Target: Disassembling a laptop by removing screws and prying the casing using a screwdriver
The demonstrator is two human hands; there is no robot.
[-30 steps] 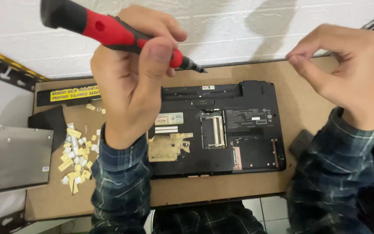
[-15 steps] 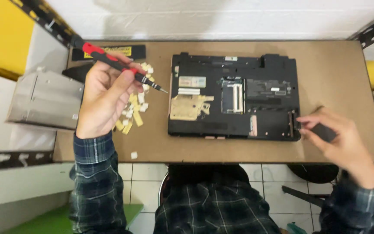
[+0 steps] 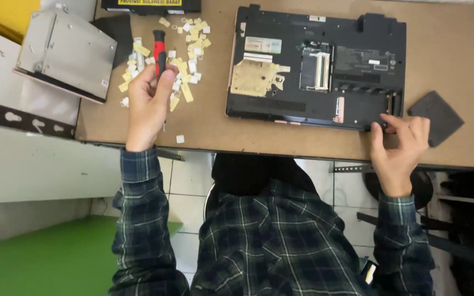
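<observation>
A black laptop [image 3: 316, 68] lies upside down on the brown table [image 3: 209, 129], its memory bay uncovered and a torn yellowish sticker on its base. My right hand [image 3: 399, 145] pinches the laptop's near right corner with thumb and fingers. My left hand [image 3: 148, 104] rests on the table's left part, wrapped around a red-and-black screwdriver [image 3: 159, 50] that points away from me. Under and around that hand lies a scatter of small white and yellow key caps [image 3: 185, 60].
A grey metal drive casing [image 3: 67, 52] overhangs the table's left edge. A dark square cover [image 3: 435, 118] lies to the right of the laptop. A black flat item with a yellow label [image 3: 152, 5] sits at the far edge. Tiled floor shows below.
My left hand has lowered from a raised position onto the table with the screwdriver. My right hand slid from the table beside the laptop to its near right corner.
</observation>
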